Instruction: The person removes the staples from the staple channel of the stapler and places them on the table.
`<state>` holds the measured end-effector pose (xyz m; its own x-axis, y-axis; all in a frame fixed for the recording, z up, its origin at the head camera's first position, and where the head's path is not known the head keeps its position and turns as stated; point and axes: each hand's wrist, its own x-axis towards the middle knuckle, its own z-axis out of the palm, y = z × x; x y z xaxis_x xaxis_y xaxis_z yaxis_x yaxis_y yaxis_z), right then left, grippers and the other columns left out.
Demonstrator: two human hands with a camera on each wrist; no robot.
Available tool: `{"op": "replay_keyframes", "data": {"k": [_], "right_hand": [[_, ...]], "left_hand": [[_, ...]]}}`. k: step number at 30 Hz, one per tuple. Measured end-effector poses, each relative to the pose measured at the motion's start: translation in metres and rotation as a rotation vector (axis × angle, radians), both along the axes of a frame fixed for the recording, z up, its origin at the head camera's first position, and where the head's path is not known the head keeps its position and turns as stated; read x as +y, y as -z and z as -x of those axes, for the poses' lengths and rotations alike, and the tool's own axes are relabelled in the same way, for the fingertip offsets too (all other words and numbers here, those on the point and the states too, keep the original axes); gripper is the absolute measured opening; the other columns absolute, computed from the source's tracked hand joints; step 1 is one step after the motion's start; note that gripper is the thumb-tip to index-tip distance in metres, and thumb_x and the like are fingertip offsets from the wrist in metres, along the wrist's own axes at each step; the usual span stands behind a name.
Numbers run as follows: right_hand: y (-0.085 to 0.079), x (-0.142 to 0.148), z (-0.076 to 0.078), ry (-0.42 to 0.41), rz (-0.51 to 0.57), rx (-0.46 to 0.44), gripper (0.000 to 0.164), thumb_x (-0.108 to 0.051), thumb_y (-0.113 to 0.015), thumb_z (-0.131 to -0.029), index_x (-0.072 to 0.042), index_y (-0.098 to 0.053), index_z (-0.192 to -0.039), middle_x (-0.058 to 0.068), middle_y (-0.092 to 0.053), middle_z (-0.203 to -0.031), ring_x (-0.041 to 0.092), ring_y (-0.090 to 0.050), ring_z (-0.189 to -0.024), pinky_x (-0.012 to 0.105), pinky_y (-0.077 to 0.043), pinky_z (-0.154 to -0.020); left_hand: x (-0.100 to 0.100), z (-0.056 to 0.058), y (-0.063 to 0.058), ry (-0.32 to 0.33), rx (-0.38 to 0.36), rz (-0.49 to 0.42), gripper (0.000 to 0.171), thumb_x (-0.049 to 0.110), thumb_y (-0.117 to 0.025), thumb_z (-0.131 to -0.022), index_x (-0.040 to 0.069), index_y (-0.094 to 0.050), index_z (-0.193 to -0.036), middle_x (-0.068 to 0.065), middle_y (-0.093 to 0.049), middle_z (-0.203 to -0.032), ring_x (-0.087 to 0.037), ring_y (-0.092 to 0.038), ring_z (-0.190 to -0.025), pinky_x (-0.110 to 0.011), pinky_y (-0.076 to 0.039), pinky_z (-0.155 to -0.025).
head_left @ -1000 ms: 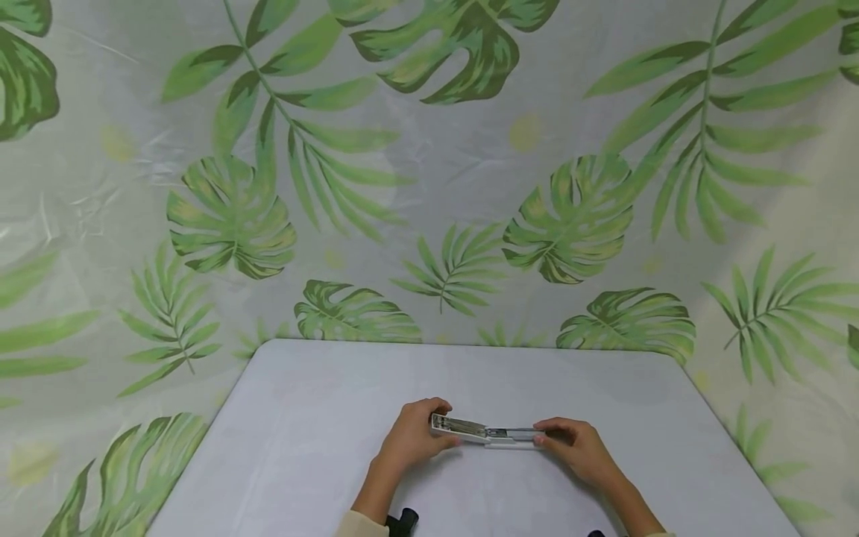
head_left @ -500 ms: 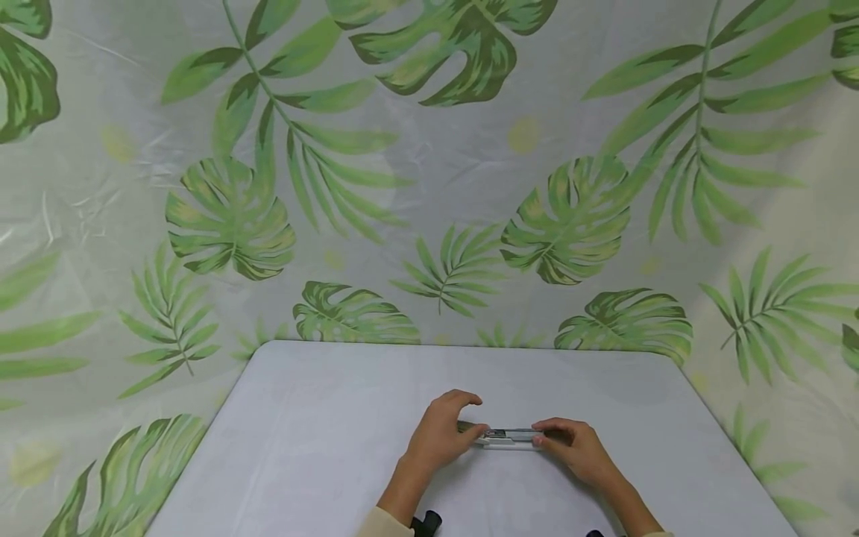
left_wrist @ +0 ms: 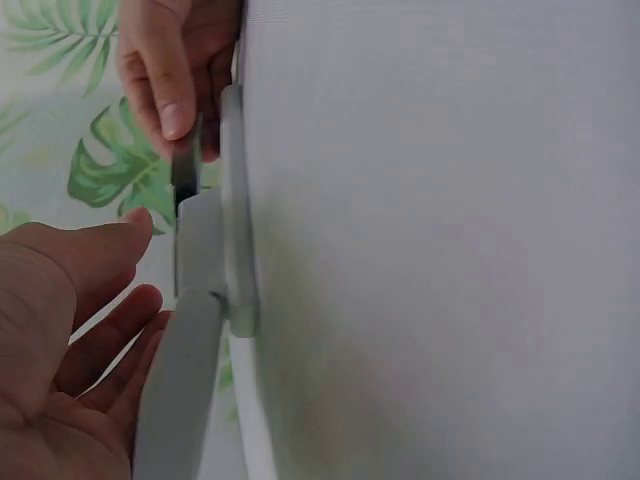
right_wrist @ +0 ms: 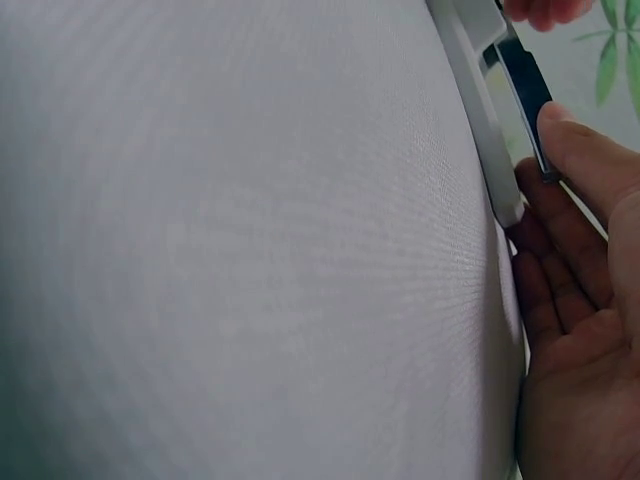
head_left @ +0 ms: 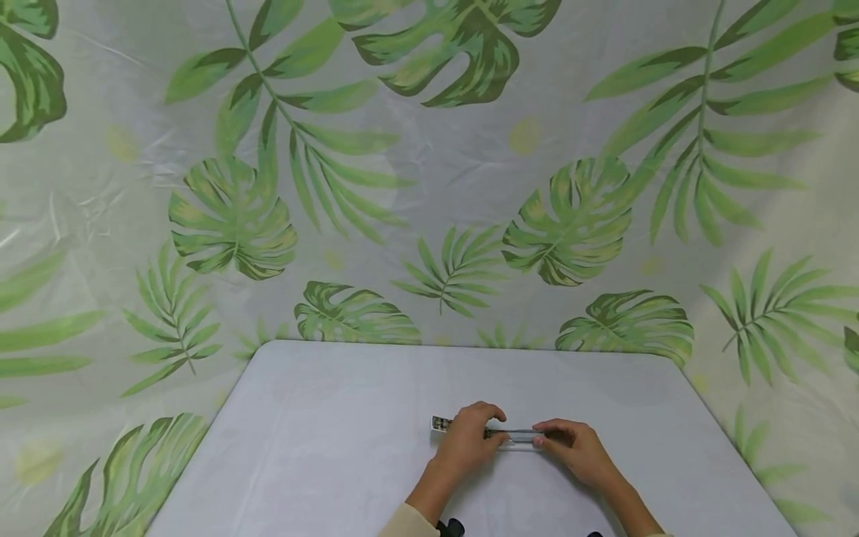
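Observation:
A white stapler (head_left: 439,424) lies along the white table, its top cover swung back to the left and its metal magazine (right_wrist: 525,85) bared on the right. My left hand (head_left: 466,438) is over the hinge part, thumb and fingers spread apart around it without gripping. In the left wrist view its fingers sit beside the folded-back cover (left_wrist: 180,390). My right hand (head_left: 579,449) pinches the free end of the magazine between thumb and fingers, with some fingers by the tip of the base (right_wrist: 508,212). Part of the stapler's middle is hidden behind my left hand.
The white-covered table (head_left: 322,418) reaches back to a hanging sheet (head_left: 436,186) printed with green leaves. Dark straps with black knobs (head_left: 455,527) show at the wrists near the bottom edge.
My left hand has let go of the cover's far left end and moved right along the stapler to its middle. My right hand has stayed at the magazine's end.

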<state>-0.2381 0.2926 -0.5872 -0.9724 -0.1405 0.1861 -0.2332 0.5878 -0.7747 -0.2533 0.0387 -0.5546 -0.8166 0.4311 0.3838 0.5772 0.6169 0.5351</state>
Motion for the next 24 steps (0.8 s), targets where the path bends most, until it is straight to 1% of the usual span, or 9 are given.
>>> {"op": "replay_keyframes", "data": {"k": [3, 7, 11, 14, 19, 21, 24], "right_hand": [[-0.001, 0.0, -0.001, -0.01, 0.007, 0.001, 0.018, -0.033, -0.081, -0.09, -0.025, -0.079, -0.106, -0.007, -0.078, -0.107, 0.004, -0.068, -0.102, 0.026, -0.055, -0.09], [-0.003, -0.001, -0.003, -0.007, -0.001, -0.001, 0.019, -0.033, -0.08, -0.091, -0.024, -0.079, -0.107, -0.006, -0.078, -0.109, 0.007, -0.069, -0.103, 0.026, -0.055, -0.09], [-0.005, -0.002, -0.004, -0.003, -0.009, 0.001, 0.018, -0.033, -0.079, -0.091, -0.024, -0.079, -0.107, -0.006, -0.078, -0.109, 0.009, -0.07, -0.104, 0.026, -0.055, -0.091], [-0.005, -0.003, -0.004, 0.003, -0.013, -0.001, 0.018, -0.033, -0.079, -0.091, -0.024, -0.079, -0.107, -0.006, -0.078, -0.109, 0.009, -0.069, -0.105, 0.026, -0.055, -0.092], [-0.004, -0.002, -0.004, 0.011, -0.028, -0.004, 0.019, -0.035, -0.079, -0.091, -0.025, -0.079, -0.107, -0.007, -0.078, -0.109, 0.008, -0.069, -0.106, 0.027, -0.055, -0.093], [-0.004, -0.002, -0.003, 0.007, -0.028, 0.003, 0.019, -0.034, -0.079, -0.092, -0.024, -0.079, -0.108, -0.006, -0.078, -0.109, 0.007, -0.069, -0.106, 0.027, -0.055, -0.093], [-0.004, -0.002, -0.002, 0.001, -0.018, 0.012, 0.02, -0.033, -0.079, -0.092, -0.023, -0.079, -0.108, -0.005, -0.078, -0.109, 0.006, -0.069, -0.105, 0.027, -0.055, -0.093]], "left_hand": [[0.004, 0.0, 0.003, -0.015, -0.012, 0.028, 0.021, 0.024, -0.083, -0.089, 0.017, -0.076, -0.108, 0.004, -0.075, -0.109, -0.012, -0.07, -0.107, -0.025, -0.056, -0.091], [0.008, -0.001, 0.003, -0.039, -0.023, 0.075, 0.016, 0.024, -0.083, -0.089, 0.018, -0.078, -0.103, 0.006, -0.075, -0.104, -0.01, -0.069, -0.104, -0.024, -0.056, -0.09], [0.011, -0.002, 0.004, -0.07, -0.007, 0.112, 0.012, 0.026, -0.084, -0.087, 0.019, -0.079, -0.095, 0.006, -0.075, -0.1, -0.011, -0.069, -0.102, -0.025, -0.056, -0.089], [0.012, -0.002, 0.005, -0.088, 0.009, 0.111, 0.011, 0.026, -0.085, -0.086, 0.018, -0.078, -0.089, 0.005, -0.074, -0.096, -0.013, -0.068, -0.098, -0.025, -0.056, -0.087], [0.011, -0.003, 0.006, -0.087, 0.021, 0.111, 0.013, 0.025, -0.085, -0.086, 0.016, -0.078, -0.081, 0.006, -0.071, -0.087, -0.01, -0.065, -0.088, -0.021, -0.054, -0.079], [0.011, -0.004, 0.006, -0.082, 0.024, 0.117, 0.013, 0.025, -0.084, -0.087, 0.015, -0.079, -0.082, 0.006, -0.071, -0.086, -0.009, -0.063, -0.085, -0.02, -0.053, -0.076], [0.011, -0.005, 0.004, -0.081, 0.019, 0.126, 0.011, 0.023, -0.083, -0.089, 0.014, -0.079, -0.085, 0.005, -0.071, -0.088, -0.008, -0.063, -0.085, -0.019, -0.052, -0.074]]}}
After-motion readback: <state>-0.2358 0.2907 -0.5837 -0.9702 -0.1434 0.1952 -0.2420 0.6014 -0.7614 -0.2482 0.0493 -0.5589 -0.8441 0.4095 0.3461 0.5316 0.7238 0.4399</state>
